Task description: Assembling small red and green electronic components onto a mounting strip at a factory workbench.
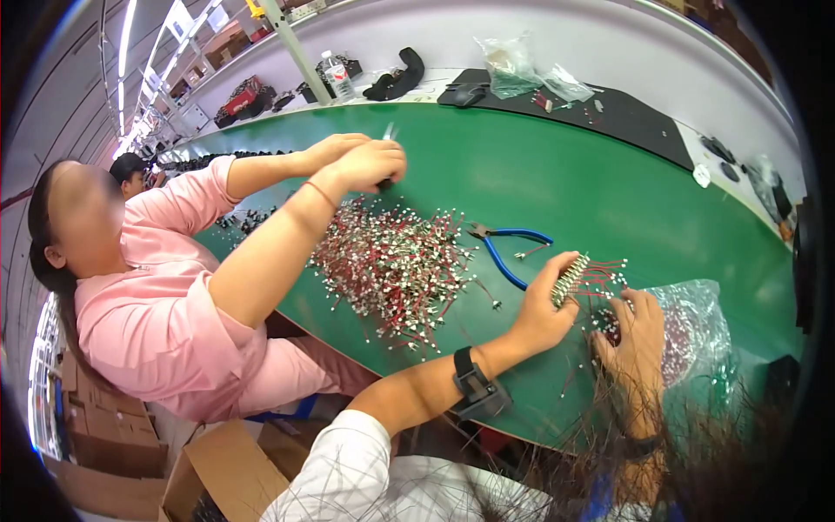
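Observation:
My left hand (pixel 541 309) pinches a row of small brass-coloured parts (pixel 570 280) stacked side by side. Thin red wires (pixel 604 274) with white ends stick out of that row to the right. My right hand (pixel 639 335) is curved over the table, thumb and fingers apart, beside a clear plastic bag (pixel 696 326) filled with red-wired pieces. A few red and white bits show between its thumb and fingers; I cannot tell whether it touches them. Blue-handled pliers (pixel 509 248) lie beyond my left hand. Left of them spreads a large heap of red-wired pieces (pixel 391 270).
A co-worker in a pink top (pixel 165 322) works at the left, both hands (pixel 365 161) together over the green table (pixel 522 165). At the back lie a black mat (pixel 609 130) with plastic bags (pixel 513 70) and a bottle (pixel 337 76). Cardboard boxes (pixel 222 470) stand below.

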The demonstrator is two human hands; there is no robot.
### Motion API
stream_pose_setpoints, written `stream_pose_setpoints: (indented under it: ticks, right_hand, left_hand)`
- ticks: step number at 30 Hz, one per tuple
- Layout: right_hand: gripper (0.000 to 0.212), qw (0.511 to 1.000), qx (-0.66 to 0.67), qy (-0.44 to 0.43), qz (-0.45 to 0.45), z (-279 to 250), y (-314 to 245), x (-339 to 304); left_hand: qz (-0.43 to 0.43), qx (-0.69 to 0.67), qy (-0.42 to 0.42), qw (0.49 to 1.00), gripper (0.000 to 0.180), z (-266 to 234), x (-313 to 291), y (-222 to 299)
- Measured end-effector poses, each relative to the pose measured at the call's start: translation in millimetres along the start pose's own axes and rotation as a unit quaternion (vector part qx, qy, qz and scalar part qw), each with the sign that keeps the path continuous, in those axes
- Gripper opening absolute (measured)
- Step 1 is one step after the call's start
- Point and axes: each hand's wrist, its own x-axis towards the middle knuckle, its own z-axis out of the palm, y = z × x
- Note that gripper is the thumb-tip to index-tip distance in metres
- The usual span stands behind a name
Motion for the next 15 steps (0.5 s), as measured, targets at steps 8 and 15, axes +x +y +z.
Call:
stream_pose_setpoints:
  ticks: [8,15]
  right_hand:
    - [0.029,0.997,-0.004,-0.069,0.019,-2.2,4.2,-7.9]
    - [0.013,0.997,0.021,-0.063,-0.026,11.3,16.1,-8.4]
  left_hand:
    - [0.002,0.002,-0.015,1.0,0.058,-2.5,1.3,0.5]
    - [-0.009,-0.004,-0.018,1.0,0.058,-0.8,1.9,-0.6]
